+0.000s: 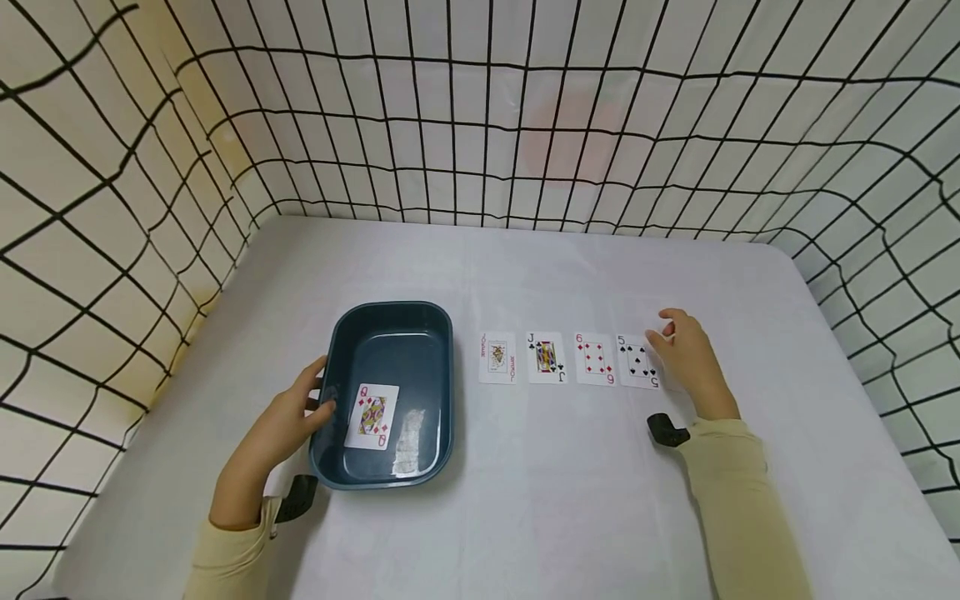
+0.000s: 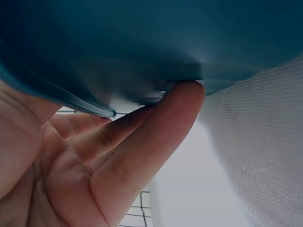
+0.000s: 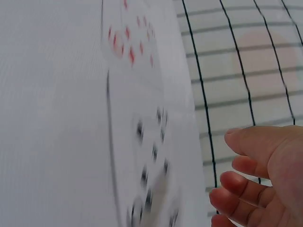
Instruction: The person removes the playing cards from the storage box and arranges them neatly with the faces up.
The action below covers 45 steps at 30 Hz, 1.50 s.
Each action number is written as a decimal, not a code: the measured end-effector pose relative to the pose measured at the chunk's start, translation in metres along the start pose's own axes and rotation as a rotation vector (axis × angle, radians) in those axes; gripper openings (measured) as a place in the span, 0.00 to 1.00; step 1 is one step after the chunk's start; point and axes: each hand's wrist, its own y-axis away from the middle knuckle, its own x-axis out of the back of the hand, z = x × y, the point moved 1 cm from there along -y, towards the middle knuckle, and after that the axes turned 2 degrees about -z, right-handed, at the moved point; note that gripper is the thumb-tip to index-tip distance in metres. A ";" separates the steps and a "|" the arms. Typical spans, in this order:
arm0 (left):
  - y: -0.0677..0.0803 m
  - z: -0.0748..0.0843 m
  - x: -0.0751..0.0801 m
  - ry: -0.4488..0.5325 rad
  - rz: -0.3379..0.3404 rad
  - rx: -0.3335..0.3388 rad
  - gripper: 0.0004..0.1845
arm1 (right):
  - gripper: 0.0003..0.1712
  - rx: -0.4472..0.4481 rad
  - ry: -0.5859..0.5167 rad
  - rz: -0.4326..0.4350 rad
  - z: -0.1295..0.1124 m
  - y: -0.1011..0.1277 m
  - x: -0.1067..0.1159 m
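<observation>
In the head view a dark blue tray (image 1: 420, 358) stands left of centre with a queen of diamonds (image 1: 371, 417) lying face up inside. My left hand (image 1: 288, 421) holds the tray's left wall, its thumb over the rim; the left wrist view shows its fingers (image 2: 156, 137) against the tray's outside. To the right of the tray lie a joker (image 1: 497, 358), a jack of clubs (image 1: 547, 358), a six of diamonds (image 1: 596, 360) and a five of spades (image 1: 637, 362). Beside the five hovers my right hand (image 1: 686, 354), fingers loosely bent, holding nothing.
A white cloth (image 1: 540, 483) covers the table. Black wire mesh (image 1: 487, 125) rises along the back and both sides. Each wrist carries a black camera, such as the right one (image 1: 666, 430).
</observation>
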 end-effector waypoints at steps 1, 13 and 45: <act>0.000 0.000 0.000 0.000 0.002 -0.006 0.36 | 0.27 0.015 0.001 -0.008 -0.008 -0.003 -0.004; 0.000 0.001 0.001 0.008 0.001 -0.002 0.36 | 0.23 0.259 -0.091 -0.119 -0.132 -0.027 -0.055; 0.000 -0.001 0.004 0.011 -0.011 -0.037 0.35 | 0.48 0.610 0.545 -0.569 -0.309 0.027 -0.201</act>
